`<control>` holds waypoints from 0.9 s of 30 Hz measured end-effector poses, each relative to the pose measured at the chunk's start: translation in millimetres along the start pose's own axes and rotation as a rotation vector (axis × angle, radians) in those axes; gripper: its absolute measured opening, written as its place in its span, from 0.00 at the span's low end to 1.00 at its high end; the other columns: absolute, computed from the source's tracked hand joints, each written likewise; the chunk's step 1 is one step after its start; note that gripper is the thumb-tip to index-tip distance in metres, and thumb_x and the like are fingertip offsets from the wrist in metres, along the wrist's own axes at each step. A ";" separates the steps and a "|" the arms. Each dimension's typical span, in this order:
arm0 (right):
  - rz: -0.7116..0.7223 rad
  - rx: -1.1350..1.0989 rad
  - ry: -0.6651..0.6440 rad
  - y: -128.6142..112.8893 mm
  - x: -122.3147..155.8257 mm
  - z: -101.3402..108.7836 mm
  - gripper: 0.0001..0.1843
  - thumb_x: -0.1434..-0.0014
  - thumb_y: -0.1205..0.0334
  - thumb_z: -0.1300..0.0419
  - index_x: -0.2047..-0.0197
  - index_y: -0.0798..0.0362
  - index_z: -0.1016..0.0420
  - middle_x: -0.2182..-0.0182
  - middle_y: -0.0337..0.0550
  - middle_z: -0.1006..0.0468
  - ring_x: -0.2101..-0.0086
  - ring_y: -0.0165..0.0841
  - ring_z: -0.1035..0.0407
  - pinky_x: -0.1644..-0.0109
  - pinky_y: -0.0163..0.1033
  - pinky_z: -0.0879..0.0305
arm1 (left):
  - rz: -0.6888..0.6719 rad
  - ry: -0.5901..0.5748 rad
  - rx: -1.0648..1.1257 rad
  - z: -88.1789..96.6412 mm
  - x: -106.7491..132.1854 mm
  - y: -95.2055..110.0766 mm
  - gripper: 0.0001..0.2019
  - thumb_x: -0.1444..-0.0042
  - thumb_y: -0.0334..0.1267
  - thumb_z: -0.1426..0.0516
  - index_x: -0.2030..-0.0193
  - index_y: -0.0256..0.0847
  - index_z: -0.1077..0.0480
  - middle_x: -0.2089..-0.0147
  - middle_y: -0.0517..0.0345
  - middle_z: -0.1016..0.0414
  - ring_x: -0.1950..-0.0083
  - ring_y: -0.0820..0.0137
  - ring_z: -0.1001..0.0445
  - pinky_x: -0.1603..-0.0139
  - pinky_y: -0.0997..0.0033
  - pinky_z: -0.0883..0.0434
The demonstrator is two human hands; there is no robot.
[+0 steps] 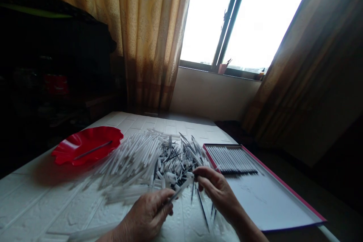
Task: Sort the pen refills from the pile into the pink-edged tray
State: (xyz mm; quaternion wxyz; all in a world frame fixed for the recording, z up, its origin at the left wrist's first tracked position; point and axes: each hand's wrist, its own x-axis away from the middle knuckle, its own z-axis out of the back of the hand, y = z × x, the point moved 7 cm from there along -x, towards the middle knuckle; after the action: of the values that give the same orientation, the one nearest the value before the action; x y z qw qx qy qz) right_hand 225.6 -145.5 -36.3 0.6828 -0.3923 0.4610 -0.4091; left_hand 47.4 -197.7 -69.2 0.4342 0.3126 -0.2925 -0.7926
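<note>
A big heap of white pen barrels [133, 159] lies across the white table [34, 204], mixed with dark refills [177, 155] and small white caps. My left hand [149, 215] is closed around one white pen barrel [181, 189] that points up and right. My right hand [217, 191] pinches a thin dark refill at its fingertips, close to the tip of that barrel. Several loose refills [202, 206] lie on the table below my right hand.
A red wavy-edged plate [85, 147] with one dark pen in it sits at the left. A flat pink-rimmed tray [283, 193] at the right holds a row of finished pens [232, 159]. Curtains and a bright window stand behind the table.
</note>
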 end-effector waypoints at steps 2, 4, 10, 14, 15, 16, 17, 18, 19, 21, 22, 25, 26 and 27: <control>-0.027 -0.112 0.011 -1.6 0.2 4.1 0.12 0.43 0.55 0.40 0.62 0.53 0.22 0.79 0.35 0.27 0.79 0.29 0.34 0.76 0.32 0.38 | -0.003 -0.006 -0.018 0.1 -0.1 0.1 0.10 0.35 0.36 0.51 0.58 0.43 0.29 0.69 0.60 0.23 0.70 0.70 0.24 0.68 0.77 0.31; -0.043 -0.154 0.009 -3.9 1.5 4.4 0.12 0.44 0.55 0.38 0.62 0.53 0.21 0.80 0.34 0.29 0.79 0.28 0.36 0.78 0.30 0.41 | -0.003 -0.009 -0.034 0.3 0.3 0.8 0.10 0.35 0.36 0.52 0.59 0.42 0.29 0.69 0.60 0.23 0.70 0.70 0.24 0.68 0.77 0.32; -0.091 -0.149 -0.049 -9.2 5.4 -4.8 0.11 0.46 0.56 0.36 0.63 0.54 0.19 0.75 0.38 0.24 0.75 0.28 0.34 0.73 0.32 0.38 | -0.012 -0.017 -0.071 -0.1 2.1 3.6 0.10 0.36 0.34 0.52 0.61 0.43 0.29 0.70 0.62 0.24 0.71 0.71 0.26 0.67 0.78 0.33; -0.085 -0.101 -0.073 -11.3 7.8 -7.6 0.11 0.45 0.57 0.37 0.62 0.53 0.18 0.71 0.41 0.22 0.73 0.30 0.33 0.69 0.34 0.35 | -0.023 -0.018 -0.084 -0.4 1.8 3.5 0.10 0.36 0.33 0.52 0.60 0.43 0.29 0.69 0.62 0.24 0.68 0.71 0.25 0.66 0.78 0.33; -0.081 -0.088 -0.073 -11.7 8.3 -7.6 0.11 0.45 0.57 0.38 0.62 0.53 0.18 0.71 0.41 0.22 0.73 0.30 0.33 0.69 0.34 0.35 | -0.025 -0.016 -0.087 -0.3 1.7 3.4 0.10 0.36 0.33 0.52 0.60 0.43 0.29 0.69 0.61 0.24 0.68 0.70 0.24 0.65 0.78 0.33; -0.074 -0.077 -0.073 -12.3 8.6 -7.5 0.11 0.45 0.57 0.38 0.62 0.53 0.18 0.71 0.41 0.22 0.73 0.30 0.33 0.69 0.34 0.35 | -0.026 -0.016 -0.090 -0.3 1.7 3.3 0.11 0.36 0.33 0.52 0.60 0.43 0.29 0.69 0.61 0.24 0.67 0.70 0.24 0.65 0.78 0.33; -0.066 -0.068 -0.073 -12.8 8.8 -7.4 0.11 0.45 0.57 0.38 0.62 0.53 0.18 0.72 0.41 0.22 0.73 0.30 0.33 0.69 0.34 0.36 | -0.027 -0.015 -0.092 -0.2 1.8 3.3 0.11 0.36 0.33 0.52 0.59 0.43 0.29 0.68 0.61 0.24 0.67 0.70 0.24 0.65 0.77 0.33; -0.060 -0.061 -0.073 -13.3 8.9 -7.4 0.11 0.45 0.57 0.38 0.62 0.53 0.18 0.72 0.41 0.23 0.73 0.30 0.33 0.69 0.34 0.35 | -0.028 -0.015 -0.094 -0.2 1.9 3.4 0.11 0.36 0.33 0.52 0.59 0.43 0.28 0.68 0.61 0.23 0.67 0.70 0.23 0.65 0.77 0.33; -0.054 -0.053 -0.074 -13.6 9.0 -7.4 0.11 0.44 0.57 0.39 0.62 0.53 0.18 0.72 0.41 0.23 0.73 0.30 0.33 0.69 0.34 0.35 | -0.031 -0.015 -0.097 -0.1 2.1 3.6 0.11 0.36 0.33 0.52 0.59 0.43 0.29 0.68 0.61 0.23 0.67 0.70 0.23 0.65 0.77 0.33; -0.045 -0.032 -0.082 -14.0 9.1 -8.1 0.12 0.43 0.57 0.40 0.61 0.53 0.19 0.71 0.41 0.22 0.73 0.31 0.32 0.69 0.35 0.34 | -0.035 -0.014 -0.101 0.1 2.4 4.1 0.10 0.36 0.33 0.52 0.59 0.43 0.29 0.68 0.60 0.23 0.66 0.70 0.23 0.65 0.77 0.32; -0.038 -0.016 -0.086 -14.4 9.2 -8.4 0.12 0.43 0.57 0.40 0.61 0.53 0.19 0.71 0.42 0.22 0.73 0.31 0.32 0.69 0.35 0.34 | -0.038 -0.013 -0.104 0.3 2.5 4.5 0.10 0.36 0.33 0.52 0.60 0.43 0.29 0.68 0.61 0.23 0.66 0.70 0.23 0.65 0.78 0.32; 0.032 0.063 -0.089 -19.8 9.7 -8.4 0.12 0.41 0.58 0.42 0.60 0.52 0.19 0.69 0.44 0.20 0.71 0.33 0.29 0.68 0.36 0.32 | -0.048 -0.010 -0.122 0.8 2.3 5.6 0.10 0.36 0.32 0.52 0.60 0.43 0.29 0.68 0.61 0.23 0.67 0.70 0.23 0.65 0.78 0.32; 0.078 0.103 -0.091 -23.5 10.0 -8.3 0.11 0.40 0.59 0.43 0.60 0.52 0.19 0.68 0.44 0.20 0.70 0.33 0.28 0.67 0.36 0.32 | -0.052 -0.008 -0.132 1.1 2.2 5.6 0.10 0.36 0.32 0.52 0.60 0.43 0.29 0.68 0.61 0.23 0.67 0.70 0.23 0.65 0.77 0.32; 0.131 0.149 -0.094 -27.8 10.5 -8.5 0.11 0.40 0.61 0.43 0.60 0.52 0.19 0.67 0.44 0.20 0.68 0.34 0.27 0.66 0.36 0.32 | -0.055 -0.004 -0.142 1.4 2.2 5.4 0.10 0.36 0.32 0.52 0.60 0.43 0.29 0.68 0.61 0.23 0.67 0.70 0.22 0.65 0.77 0.32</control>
State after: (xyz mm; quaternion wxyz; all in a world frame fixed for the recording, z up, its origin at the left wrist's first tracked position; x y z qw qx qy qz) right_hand 214.6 -166.4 -16.4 0.7563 -0.3285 0.4214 -0.3776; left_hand 48.1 -201.8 -64.9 0.4329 0.2871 -0.2279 -0.8236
